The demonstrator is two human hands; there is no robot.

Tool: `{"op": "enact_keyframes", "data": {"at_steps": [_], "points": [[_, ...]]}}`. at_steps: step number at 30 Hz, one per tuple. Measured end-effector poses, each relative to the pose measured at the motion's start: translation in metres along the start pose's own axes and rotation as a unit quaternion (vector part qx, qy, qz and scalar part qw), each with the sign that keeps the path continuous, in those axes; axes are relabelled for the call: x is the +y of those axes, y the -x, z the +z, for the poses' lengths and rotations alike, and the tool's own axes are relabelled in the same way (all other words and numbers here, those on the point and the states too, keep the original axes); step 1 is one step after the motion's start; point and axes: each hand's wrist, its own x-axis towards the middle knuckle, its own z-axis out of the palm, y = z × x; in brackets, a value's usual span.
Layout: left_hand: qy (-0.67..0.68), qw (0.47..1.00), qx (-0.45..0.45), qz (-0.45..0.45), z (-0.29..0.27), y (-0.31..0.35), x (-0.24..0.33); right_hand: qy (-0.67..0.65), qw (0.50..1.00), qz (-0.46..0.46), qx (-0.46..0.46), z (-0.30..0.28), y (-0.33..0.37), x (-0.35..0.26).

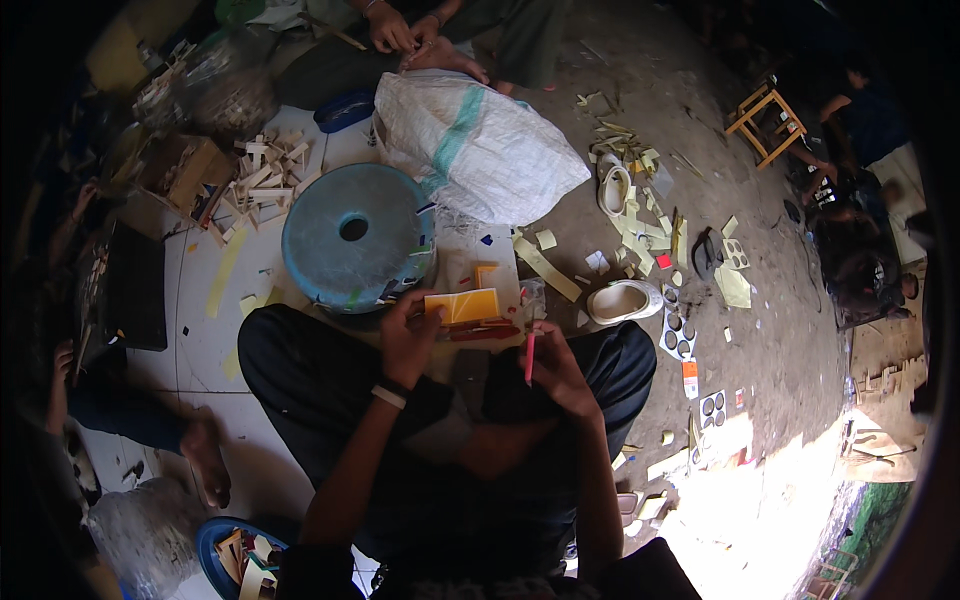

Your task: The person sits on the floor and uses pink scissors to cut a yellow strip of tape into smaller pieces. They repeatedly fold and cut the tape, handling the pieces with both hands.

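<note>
Forearms [350,470] lie nearest; at frame centre I see the left hand [408,342] gripping an orange panel [460,307], long axis crosswise, left of the right hand [562,374] pinching a red stick [529,362], perhaps a pen.

Glare bleaches the lower-right floor [750,520]; the rim is dark

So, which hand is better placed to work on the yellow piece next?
Right, I'd say: the right hand holds a slim pink stick close by, while the left hand grips the yellow piece.
</note>
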Motion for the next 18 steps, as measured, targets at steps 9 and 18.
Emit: {"op": "enact_keyframes", "data": {"at_steps": [9,18], "points": [[0.056,0.998,0.020,-0.003,0.002,0.004,0.005,0.059,0.990,0.070,-0.103,0.040,-0.006,0.000],[0.073,0.997,0.020,0.021,0.004,0.005,0.007,0.053,0.985,0.103,-0.129,0.044,-0.008,0.005]]}}
